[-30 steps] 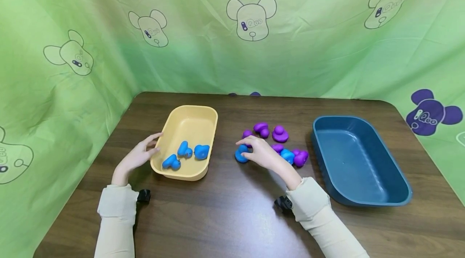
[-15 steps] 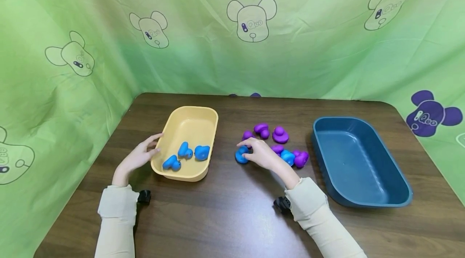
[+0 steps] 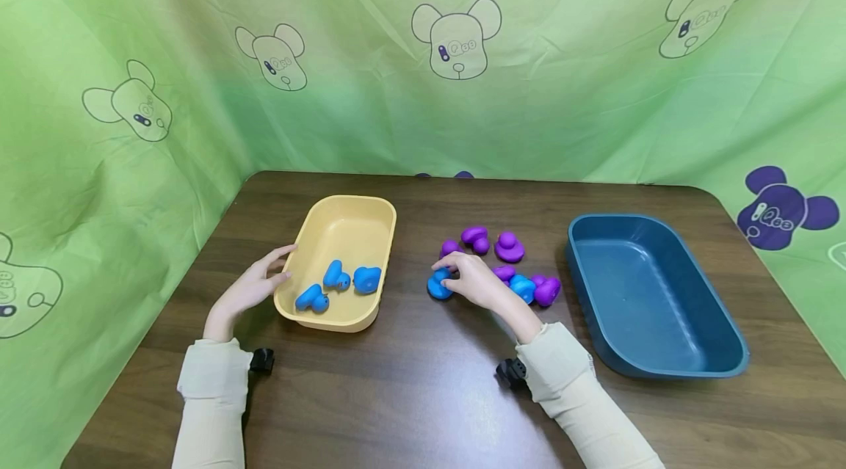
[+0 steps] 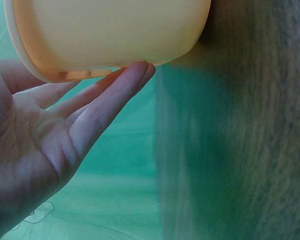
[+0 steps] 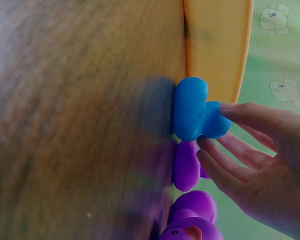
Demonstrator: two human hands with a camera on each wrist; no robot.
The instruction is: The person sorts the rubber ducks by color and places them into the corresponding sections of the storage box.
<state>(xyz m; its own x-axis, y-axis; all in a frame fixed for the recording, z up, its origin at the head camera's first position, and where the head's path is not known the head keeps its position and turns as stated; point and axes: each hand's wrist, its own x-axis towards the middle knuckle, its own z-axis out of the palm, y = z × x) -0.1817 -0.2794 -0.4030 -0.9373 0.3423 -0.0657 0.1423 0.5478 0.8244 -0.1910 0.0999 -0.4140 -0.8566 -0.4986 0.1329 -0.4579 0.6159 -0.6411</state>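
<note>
Right now the right hand (image 3: 474,281) pinches a blue duck (image 5: 194,115) by fingertips only; the duck sits on the bench (image 3: 410,388), just beside the purple ducks (image 3: 492,241). Risk: the grip is shallow on a rounded, slick-looking toy, so it could squirt out or nudge its neighbours. Left hand (image 3: 250,288) lies open, straight fingers against the yellow tray (image 3: 335,321); a push there could slide the tray.

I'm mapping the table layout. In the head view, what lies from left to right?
Left hand → yellow tray → blue duck under the right hand → dark blue tray.
</note>
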